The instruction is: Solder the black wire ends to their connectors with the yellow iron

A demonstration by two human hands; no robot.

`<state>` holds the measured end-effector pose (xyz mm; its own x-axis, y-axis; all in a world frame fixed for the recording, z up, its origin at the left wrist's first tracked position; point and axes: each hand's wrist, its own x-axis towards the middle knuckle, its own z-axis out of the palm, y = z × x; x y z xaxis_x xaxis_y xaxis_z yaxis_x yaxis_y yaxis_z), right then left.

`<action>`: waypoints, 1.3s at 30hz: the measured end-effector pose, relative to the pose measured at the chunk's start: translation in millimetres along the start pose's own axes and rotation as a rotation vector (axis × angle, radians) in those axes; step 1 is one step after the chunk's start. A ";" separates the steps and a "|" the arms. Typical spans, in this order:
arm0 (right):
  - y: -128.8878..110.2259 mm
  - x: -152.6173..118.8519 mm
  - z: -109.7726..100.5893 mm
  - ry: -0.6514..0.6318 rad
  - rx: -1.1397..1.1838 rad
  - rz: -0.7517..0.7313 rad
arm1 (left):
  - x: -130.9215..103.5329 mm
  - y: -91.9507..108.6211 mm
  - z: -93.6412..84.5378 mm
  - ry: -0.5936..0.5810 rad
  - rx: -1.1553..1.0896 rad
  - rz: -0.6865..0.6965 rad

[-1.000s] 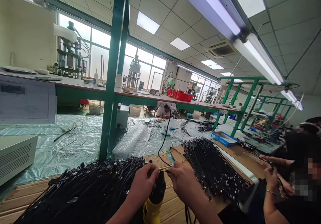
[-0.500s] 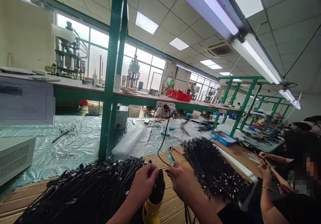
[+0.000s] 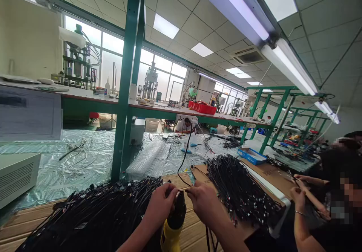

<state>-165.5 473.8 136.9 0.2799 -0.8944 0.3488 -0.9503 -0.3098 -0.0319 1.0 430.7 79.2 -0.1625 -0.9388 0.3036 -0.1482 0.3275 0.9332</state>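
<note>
My left hand (image 3: 161,203) pinches one end of a thin dark cable (image 3: 181,190). My right hand (image 3: 204,201) grips the same cable a short way to the right, so the piece between them is stretched nearly level. Just under that piece stands a heat gun (image 3: 171,237), yellow with a black nozzle pointing up. Black cable lengths (image 3: 209,239) hang below my right hand. To the left of my left hand lies a large heap of black cables (image 3: 98,214). The fingertips partly hide the cable's ends.
Another pile of black cables (image 3: 237,188) with white connectors lies on cardboard at the right. Behind it is a blue box (image 3: 251,156). A co-worker's hands (image 3: 301,191) work at the far right. A green post (image 3: 121,131) rises ahead, and a black cord (image 3: 185,158) hangs from a power strip.
My hands stay over the nozzle with only a slight shift, and the cable between them looks a little more level. The co-worker's hands at the right have moved.
</note>
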 end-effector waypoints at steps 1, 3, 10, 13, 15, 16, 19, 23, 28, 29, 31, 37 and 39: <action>0.0 0.1 0.6 0.001 0.001 0.001 | 0.2 0.0 -0.2 0.000 0.000 0.003; -0.2 -0.3 1.6 0.003 0.004 -0.002 | -0.1 1.3 -0.7 0.000 0.003 0.009; -0.5 0.4 2.5 0.011 0.002 -0.008 | -2.2 4.8 -1.5 -0.005 -0.005 -0.008; -0.6 0.3 2.5 0.014 0.002 -0.013 | -1.4 3.3 -1.3 -0.003 -0.001 -0.008; -0.7 -0.2 2.4 0.015 0.002 -0.013 | -0.4 2.5 -1.1 -0.001 0.001 -0.007; -0.7 -0.4 2.4 0.016 0.003 -0.011 | 0.0 2.3 -0.9 0.000 0.002 -0.006; -1.2 -1.3 2.0 0.019 0.016 -0.012 | 0.7 3.1 -0.9 0.000 0.007 -0.004; -1.1 -1.8 1.9 0.020 0.038 -0.014 | -0.5 5.0 -1.9 0.003 0.014 -0.005; -0.1 -1.1 3.4 0.026 0.067 -0.010 | -0.4 3.0 -1.4 0.008 0.001 0.000; -0.3 -0.7 3.5 0.028 0.073 -0.008 | 0.5 3.1 -1.2 0.006 -0.006 -0.005; -1.3 -0.2 2.5 0.039 0.085 0.002 | 2.0 5.7 -1.4 0.005 -0.023 -0.010; -6.8 -10.4 -10.8 0.073 0.193 0.042 | -10.1 28.7 -10.1 -0.037 -0.124 0.047; -8.4 -17.2 -15.9 0.046 0.333 0.065 | -19.3 37.1 -13.5 -0.075 -0.166 0.064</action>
<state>-164.5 496.9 146.0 0.2060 -0.9027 0.3778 -0.8670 -0.3474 -0.3573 11.8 459.5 110.5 -0.2392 -0.9040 0.3542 0.0270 0.3585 0.9331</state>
